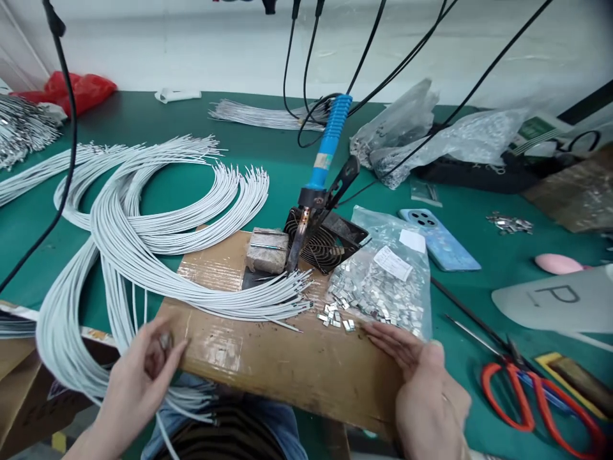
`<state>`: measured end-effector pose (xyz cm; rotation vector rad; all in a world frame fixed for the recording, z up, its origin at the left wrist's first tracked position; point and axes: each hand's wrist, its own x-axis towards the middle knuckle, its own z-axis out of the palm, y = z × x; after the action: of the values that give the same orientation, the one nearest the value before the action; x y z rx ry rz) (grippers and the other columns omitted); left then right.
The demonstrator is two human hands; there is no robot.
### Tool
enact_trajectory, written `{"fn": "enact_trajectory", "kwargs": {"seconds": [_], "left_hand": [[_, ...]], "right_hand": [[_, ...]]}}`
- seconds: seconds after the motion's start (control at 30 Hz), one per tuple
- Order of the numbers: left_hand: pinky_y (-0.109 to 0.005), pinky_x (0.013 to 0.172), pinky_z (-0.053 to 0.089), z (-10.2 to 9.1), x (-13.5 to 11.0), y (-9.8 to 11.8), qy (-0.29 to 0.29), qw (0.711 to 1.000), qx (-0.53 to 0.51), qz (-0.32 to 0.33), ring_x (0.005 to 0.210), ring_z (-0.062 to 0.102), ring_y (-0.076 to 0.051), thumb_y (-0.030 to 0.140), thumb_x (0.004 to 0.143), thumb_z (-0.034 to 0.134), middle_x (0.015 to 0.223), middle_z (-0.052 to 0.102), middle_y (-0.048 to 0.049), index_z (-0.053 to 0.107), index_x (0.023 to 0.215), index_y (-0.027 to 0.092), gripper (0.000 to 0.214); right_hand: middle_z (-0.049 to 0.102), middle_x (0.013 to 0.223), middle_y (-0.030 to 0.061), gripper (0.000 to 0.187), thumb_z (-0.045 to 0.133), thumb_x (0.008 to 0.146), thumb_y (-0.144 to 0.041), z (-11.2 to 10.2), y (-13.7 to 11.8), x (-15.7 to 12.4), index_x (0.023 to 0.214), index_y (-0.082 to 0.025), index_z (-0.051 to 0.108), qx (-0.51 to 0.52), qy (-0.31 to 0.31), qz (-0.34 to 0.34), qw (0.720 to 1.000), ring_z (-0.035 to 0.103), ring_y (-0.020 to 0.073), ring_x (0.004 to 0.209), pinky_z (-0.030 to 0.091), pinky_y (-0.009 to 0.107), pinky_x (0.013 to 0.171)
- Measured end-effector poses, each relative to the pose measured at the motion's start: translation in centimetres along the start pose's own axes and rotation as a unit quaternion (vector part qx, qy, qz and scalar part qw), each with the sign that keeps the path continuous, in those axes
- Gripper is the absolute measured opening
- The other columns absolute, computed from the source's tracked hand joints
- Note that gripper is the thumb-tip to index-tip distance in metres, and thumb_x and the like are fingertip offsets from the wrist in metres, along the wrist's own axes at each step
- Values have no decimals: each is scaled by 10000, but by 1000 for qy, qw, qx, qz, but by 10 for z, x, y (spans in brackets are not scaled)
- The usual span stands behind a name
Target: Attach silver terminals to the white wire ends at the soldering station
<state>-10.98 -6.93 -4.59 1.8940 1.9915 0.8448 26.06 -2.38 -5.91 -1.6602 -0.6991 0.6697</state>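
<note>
Right hand (428, 386): grip released, fingers extended over the cardboard (287, 364), fingertips just beside loose metal clips (335, 315). Left hand (136, 380): fingers curled at the cardboard's left edge; cannot tell if its grip is closed. White wires (225, 300) cross the cardboard, ends near the clips.

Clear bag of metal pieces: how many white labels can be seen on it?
2: the upper label near the phone, and the lower label to its left. Others may be hidden.

a wiring workshop, shown by the soldering iron (326, 144), bundled white cables (158, 239) and scissors (517, 377).
</note>
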Motion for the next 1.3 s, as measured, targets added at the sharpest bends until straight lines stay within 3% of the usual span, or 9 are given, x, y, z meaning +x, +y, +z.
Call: {"fn": "enact_trajectory", "kwargs": {"seconds": [0.13,0.33,0.57,0.7,0.87,0.97,1.07,1.17,1.3], "left_hand": [[-305,586,530,-4,43,5,35,988,126,81,733,648,-218,370,1004,646,1059,591,-82,666,1299,201,340],[-432,847,567,17,72,27,-68,964,73,248,948,633,-291,227,996,634,1055,641,-116,678,1123,179,143],[-336,764,555,29,70,26,-123,950,-9,285,877,650,-234,169,1047,564,950,662,-75,742,1023,202,182],[-304,708,510,28,72,23,-97,948,-58,296,815,636,-206,115,1022,611,932,643,-59,785,1074,215,207],[-326,694,469,11,75,40,-61,943,-43,324,783,569,-197,41,985,633,1050,661,-95,760,1103,221,251],[-374,877,510,-6,74,52,-160,932,-26,324,938,661,-249,75,1004,587,1057,706,-94,696,1078,208,187],[-307,762,505,-18,68,64,-338,904,-3,263,826,694,-218,173,1033,555,937,719,-26,639,983,241,120],[-281,708,466,-13,59,81,-502,846,-13,181,824,698,-212,247,1035,589,922,743,6,626,952,265,93],[-276,732,460,17,52,100,-545,824,-138,68,880,678,-219,323,1032,604,918,732,-21,685,1004,258,107]], "right_hand": [[819,934,222,818,504,896,-873,7,1,-7,880,-100,768,-5,-13,-21,1000,788,345,850,613,581,888],[838,871,191,727,526,960,-777,3,5,-7,854,-105,785,-4,-13,-41,999,806,308,782,657,484,782],[815,798,131,628,553,994,-675,0,6,-7,840,-132,829,-65,-19,-64,996,724,241,690,595,369,645],[775,737,67,407,770,841,-571,3,1,-1,868,-174,854,-147,-43,-71,986,624,206,606,524,345,601],[740,699,44,320,766,783,-515,7,-6,12,813,-204,837,-219,-114,-72,966,605,209,623,477,337,616],[737,642,45,338,722,776,-526,7,-13,17,771,-202,816,-242,-148,-59,957,603,207,561,451,323,552],[735,602,45,307,705,732,-504,7,-23,18,716,-210,791,-255,-160,-48,952,623,211,520,453,323,523],[718,562,34,205,722,675,-424,6,-31,16,664,-222,757,-252,-150,-40,955,639,207,495,483,323,518],[747,608,39,224,764,717,-442,6,-33,4,719,-224,711,-187,-128,-24,974,720,214,517,613,325,540]]}}
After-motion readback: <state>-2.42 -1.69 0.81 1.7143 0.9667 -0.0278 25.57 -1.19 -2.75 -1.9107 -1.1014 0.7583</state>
